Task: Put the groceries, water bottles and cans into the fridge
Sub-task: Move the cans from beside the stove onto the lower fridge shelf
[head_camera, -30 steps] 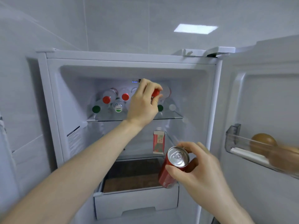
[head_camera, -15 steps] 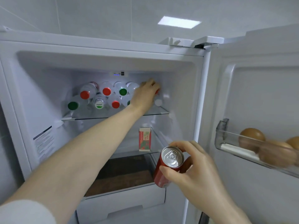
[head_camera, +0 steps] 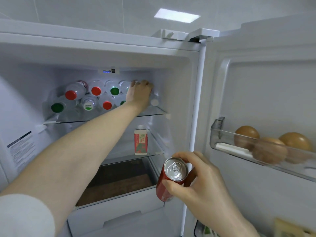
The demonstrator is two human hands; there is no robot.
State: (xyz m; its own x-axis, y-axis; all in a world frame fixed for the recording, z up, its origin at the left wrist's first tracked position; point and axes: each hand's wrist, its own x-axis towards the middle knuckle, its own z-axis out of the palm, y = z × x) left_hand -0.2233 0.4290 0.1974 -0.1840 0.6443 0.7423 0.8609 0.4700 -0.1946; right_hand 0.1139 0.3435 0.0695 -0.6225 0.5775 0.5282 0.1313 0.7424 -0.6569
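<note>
Person loading a fridge (head_camera: 102,41).
Right hand (head_camera: 196,183) is gripping an upright can (head_camera: 171,178); left hand (head_camera: 139,94), grip unclear, is reaching among bottles (head_camera: 95,98) above.

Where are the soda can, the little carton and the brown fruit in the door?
Soda can (head_camera: 176,169), head view: on its silver top, near the pull tab.
Carton (head_camera: 140,144), head view: on its red front face.
Brown fruit (head_camera: 247,134), head view: on the top of the leftmost one, above the door shelf's rim.

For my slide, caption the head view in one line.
Left hand reaches among bottles on the top shelf while right hand holds a red can.
</note>
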